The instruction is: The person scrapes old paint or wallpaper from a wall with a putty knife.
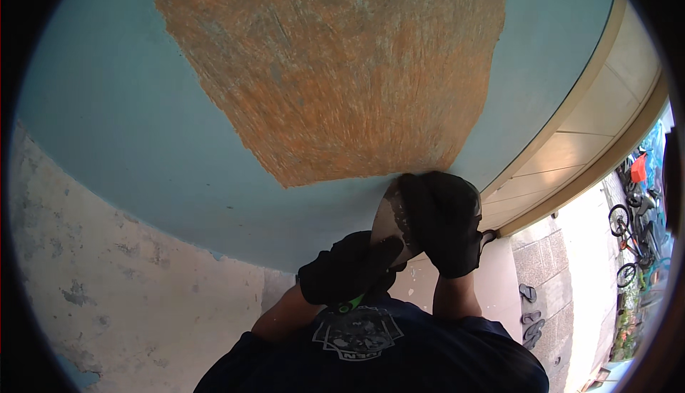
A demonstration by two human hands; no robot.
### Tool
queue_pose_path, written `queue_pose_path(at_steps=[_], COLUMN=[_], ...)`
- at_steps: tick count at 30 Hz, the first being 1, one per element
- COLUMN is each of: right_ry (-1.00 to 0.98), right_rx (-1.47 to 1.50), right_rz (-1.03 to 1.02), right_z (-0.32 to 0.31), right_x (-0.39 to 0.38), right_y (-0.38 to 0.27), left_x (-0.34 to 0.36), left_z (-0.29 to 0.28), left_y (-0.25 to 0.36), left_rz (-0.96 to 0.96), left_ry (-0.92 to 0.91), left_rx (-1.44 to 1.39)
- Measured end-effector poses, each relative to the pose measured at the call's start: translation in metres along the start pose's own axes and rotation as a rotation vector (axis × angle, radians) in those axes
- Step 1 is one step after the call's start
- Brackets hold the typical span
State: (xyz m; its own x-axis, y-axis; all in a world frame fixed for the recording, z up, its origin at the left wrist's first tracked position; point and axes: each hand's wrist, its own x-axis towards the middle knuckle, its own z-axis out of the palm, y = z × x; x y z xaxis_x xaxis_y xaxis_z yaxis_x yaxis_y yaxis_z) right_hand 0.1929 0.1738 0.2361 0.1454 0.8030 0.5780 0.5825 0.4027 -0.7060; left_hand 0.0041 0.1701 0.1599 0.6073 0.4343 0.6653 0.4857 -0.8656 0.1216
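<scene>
A black glove covers my left hand (349,268), closed around a broad-bladed putty knife (389,220). A bit of green, apparently its handle, shows below that hand. My thumb lies along the grey blade, which has dark, rough residue on its face. My right hand (446,218), also in a black glove, is curled against the blade's right side. Whatever its fingers hold, if anything, is hidden. Both hands are in front of a pale blue wall (128,100), just below a large orange-brown patch (357,72) with a scratched, streaky surface.
Lower left, a whitish wall area (150,279) looks patchy and worn. A beige panelled strip (592,115) curves along the right. Beyond it several dark sandals (531,318) lie on paving, with bicycles (624,240) and an orange-red object (638,169) farther off.
</scene>
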Motion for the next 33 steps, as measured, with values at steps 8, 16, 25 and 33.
queue_pose_path(at_steps=[8,16,25,33], right_ry=[-0.013,-0.020,0.020,-0.012], right_rx=[-0.012,-0.177,-0.109,-0.116], right_rz=[-0.023,-0.197,-0.187,-0.071], right_z=[-0.003,-0.008,-0.006,-0.005], right_x=[0.001,0.006,-0.001,-0.006], right_y=[-0.009,-0.004,-0.012,-0.007], left_x=[0.000,0.011,0.006,0.013], left_z=[0.003,0.008,0.005,-0.004], left_y=[-0.005,-0.010,-0.003,0.007], left_rz=[0.041,-0.017,-0.527,-0.530], left_ry=[0.010,-0.051,-0.324,-0.537], left_rx=[-0.068,-0.397,-0.855,-0.833])
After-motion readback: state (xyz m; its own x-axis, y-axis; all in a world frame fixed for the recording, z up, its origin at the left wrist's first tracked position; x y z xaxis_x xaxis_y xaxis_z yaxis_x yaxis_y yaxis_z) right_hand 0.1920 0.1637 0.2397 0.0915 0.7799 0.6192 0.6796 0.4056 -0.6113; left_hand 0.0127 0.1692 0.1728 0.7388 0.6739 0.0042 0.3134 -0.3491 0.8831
